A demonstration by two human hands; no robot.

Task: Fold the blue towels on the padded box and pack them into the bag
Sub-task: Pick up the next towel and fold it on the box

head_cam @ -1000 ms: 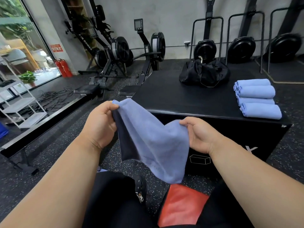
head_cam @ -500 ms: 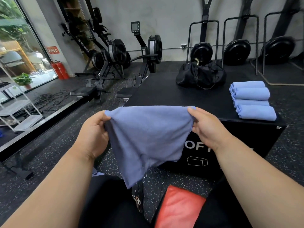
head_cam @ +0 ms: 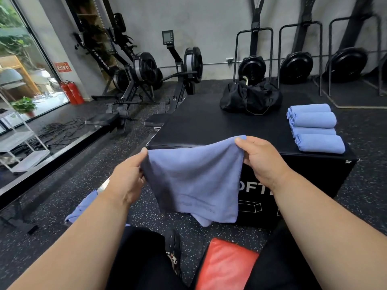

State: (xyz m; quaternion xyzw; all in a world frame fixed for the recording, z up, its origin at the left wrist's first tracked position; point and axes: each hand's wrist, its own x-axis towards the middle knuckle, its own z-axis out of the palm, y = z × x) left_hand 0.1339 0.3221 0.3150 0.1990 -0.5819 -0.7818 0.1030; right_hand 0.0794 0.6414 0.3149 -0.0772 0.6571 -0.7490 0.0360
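A blue towel (head_cam: 196, 183) hangs spread in the air in front of the black padded box (head_cam: 209, 126). My left hand (head_cam: 127, 176) pinches its left top corner and my right hand (head_cam: 259, 158) pinches its right top corner, close to the box's front edge. Several folded blue towels (head_cam: 314, 128) lie in a row on the right side of the box top. The black bag (head_cam: 249, 99) sits at the far edge of the box. Another blue cloth (head_cam: 81, 208) lies on the floor, partly hidden by my left forearm.
A red pad (head_cam: 226, 264) lies on the speckled floor by my legs. Rowing machines (head_cam: 142, 76) stand at the back left, with cables on the floor and a white shelf rack (head_cam: 18, 143) at far left. Bike-like machines (head_cam: 297, 68) line the back wall.
The towel went from bunched and slack to stretched between my hands. Both hands then carried it forward toward the box's front edge, the right hand higher than the left.
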